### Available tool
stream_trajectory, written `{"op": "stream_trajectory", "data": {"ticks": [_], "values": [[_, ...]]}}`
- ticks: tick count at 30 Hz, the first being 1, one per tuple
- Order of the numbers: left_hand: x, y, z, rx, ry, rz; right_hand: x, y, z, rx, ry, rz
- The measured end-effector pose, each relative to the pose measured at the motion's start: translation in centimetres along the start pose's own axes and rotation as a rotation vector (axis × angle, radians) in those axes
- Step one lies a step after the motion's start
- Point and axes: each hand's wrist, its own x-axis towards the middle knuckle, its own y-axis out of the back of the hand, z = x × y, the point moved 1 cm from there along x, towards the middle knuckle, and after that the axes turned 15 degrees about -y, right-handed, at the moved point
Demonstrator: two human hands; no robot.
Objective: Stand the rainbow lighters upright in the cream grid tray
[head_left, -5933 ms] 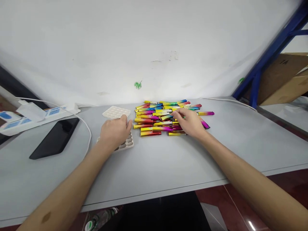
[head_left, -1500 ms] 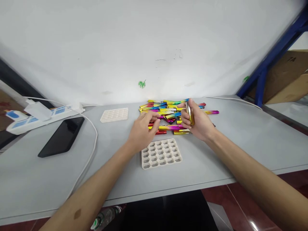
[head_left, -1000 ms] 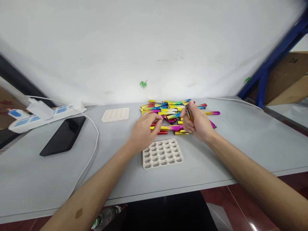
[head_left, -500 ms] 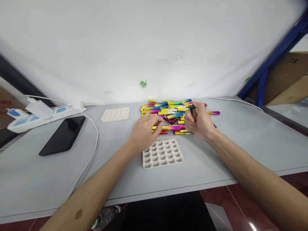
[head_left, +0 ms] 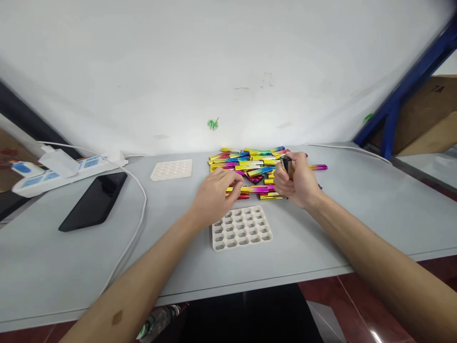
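I get bright, even overhead light with soft shadows. Wall glares white; edges bow, corners slightly soft.

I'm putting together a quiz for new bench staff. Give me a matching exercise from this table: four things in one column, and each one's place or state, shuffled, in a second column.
Things
1. black phone
2. nearer holed tray
3. power strip
4. right hand

Places or states
A. farthest left of the four
B. closed around one stick
C. in front of the colourful pile, holes empty
D. lying flat beside the white cable

Pairs: 1-D, 2-C, 3-A, 4-B
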Motion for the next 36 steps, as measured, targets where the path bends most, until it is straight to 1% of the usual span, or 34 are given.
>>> {"op": "stream_trajectory", "data": {"ticks": [4,7,11,15,18,20,23,27,30,32,34,36], "values": [[0.1,0.2,-0.1,0.009,-0.004,-0.012,-0.1,0.0,0.0,0.014,-0.006,-0.008],[0.1,0.5,-0.3,0.034,-0.035,-0.018,0.0,0.0,0.0,0.023,-0.009,-0.016],[0.0,1.2,-0.6,0.076,-0.069,-0.053,-0.1,0.0,0.0,0.041,-0.023,-0.013],[-0.7,2.2,-0.8,0.102,-0.074,-0.111,-0.3,0.0,-0.3,0.075,-0.026,-0.012],[-1.9,3.2,-0.6,0.108,-0.096,-0.15,-0.4,0.0,-0.5,0.084,-0.004,-0.018],[-2.8,3.8,-0.3,0.106,-0.099,-0.209,-0.4,0.0,-0.6,0.083,0.008,-0.023],[-4.1,4.5,0.1,0.038,-0.128,-0.298,-0.4,0.0,-0.6,0.078,0.006,-0.029],[-5.0,4.9,0.6,0.018,-0.159,-0.427,-0.2,0.0,-0.4,0.074,0.007,-0.047],[-5.0,4.8,0.8,0.027,-0.145,-0.496,-0.1,0.0,-0.2,0.071,0.051,-0.081],[-5.0,4.7,0.9,0.027,-0.131,-0.515,-0.1,-0.1,-0.2,0.047,0.086,-0.081],[-4.9,4.5,1.0,0.026,-0.114,-0.508,-0.3,-0.4,-0.1,-0.036,0.137,-0.061],[-4.9,4.2,1.2,0.014,-0.09,-0.482,-0.7,-0.6,-0.1,-0.188,0.21,-0.047]]}}
